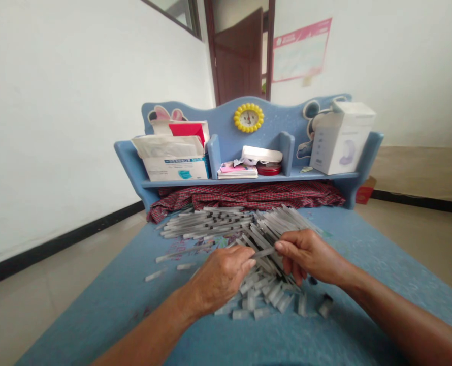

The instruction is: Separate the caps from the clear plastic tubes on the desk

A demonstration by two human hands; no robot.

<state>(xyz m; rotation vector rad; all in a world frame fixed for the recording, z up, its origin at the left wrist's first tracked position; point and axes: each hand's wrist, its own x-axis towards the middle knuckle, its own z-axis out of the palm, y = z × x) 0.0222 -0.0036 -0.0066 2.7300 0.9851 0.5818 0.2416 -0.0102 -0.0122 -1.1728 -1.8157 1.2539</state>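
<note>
Gripping a tube (264, 252) by its ends in closed fingertip pinches of left hand (224, 274) and right hand (308, 253), equally near, with long axis crosswise between them, over the pile (251, 300).

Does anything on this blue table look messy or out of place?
Mildly: the plaid cloth is bunched up under the blue shelf rather than folded flat, and two short clear pieces lie left of the left hand, apart from the heap of similar pieces. Nothing looks clearly damaged.
</note>
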